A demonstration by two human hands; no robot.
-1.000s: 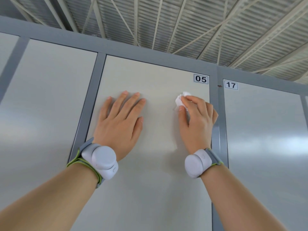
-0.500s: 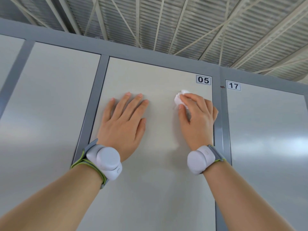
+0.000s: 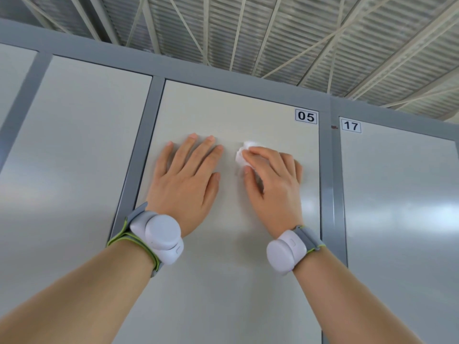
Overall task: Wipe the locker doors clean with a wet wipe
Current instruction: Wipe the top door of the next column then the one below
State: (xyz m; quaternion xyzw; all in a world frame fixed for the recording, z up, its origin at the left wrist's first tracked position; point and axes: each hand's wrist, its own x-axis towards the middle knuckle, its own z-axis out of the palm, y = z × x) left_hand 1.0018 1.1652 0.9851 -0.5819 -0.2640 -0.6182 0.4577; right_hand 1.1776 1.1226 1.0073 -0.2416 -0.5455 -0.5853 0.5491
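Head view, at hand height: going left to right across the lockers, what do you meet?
Unnumbered locker door → left hand → wet wipe → right hand → locker door 17.

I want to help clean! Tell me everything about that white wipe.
The wet wipe is a small white wad, crumpled and soft-looking. Part of it hides under the right hand, whose curled fingers and thumb pinch it and press it on the cream locker door marked 05, below and left of the number label.

Crumpled white wet wipe pressed against pale locker door numbered 05.
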